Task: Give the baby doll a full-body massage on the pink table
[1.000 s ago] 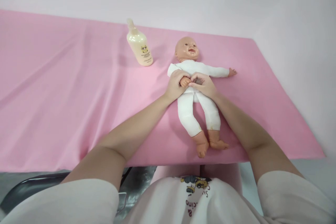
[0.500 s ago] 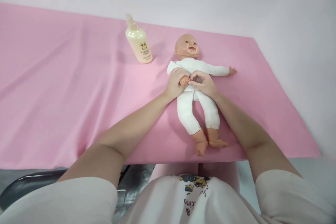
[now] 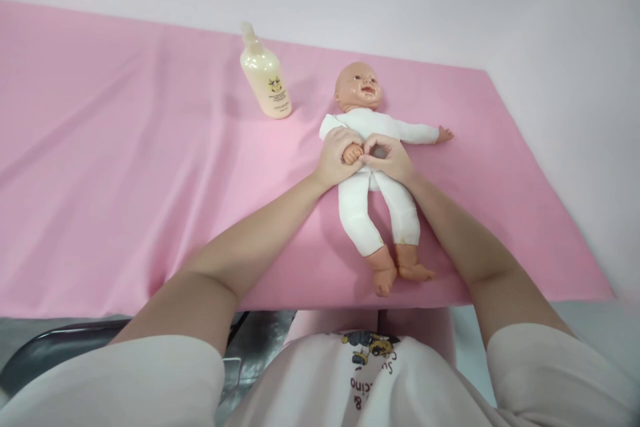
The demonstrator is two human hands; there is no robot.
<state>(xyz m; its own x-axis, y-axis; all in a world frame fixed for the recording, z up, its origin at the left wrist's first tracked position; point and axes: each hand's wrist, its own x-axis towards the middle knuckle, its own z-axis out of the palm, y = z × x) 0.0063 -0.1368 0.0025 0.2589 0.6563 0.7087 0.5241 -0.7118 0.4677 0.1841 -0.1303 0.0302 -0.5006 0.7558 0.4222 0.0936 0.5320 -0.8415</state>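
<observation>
Doll (image 3: 373, 173) in a white suit lies face-up on the pink cloth (image 3: 125, 167), feet toward the person. Left hand (image 3: 336, 159) wraps around the doll's small hand, holding it over the belly; right hand (image 3: 389, 159) rests curled on the torso — its fingertips seem to pinch there (hard to see). 1 cream bottle (image 3: 265, 77) stands near the head.

shirt (image 3: 370, 373) print shows partial letters, not readable.
</observation>
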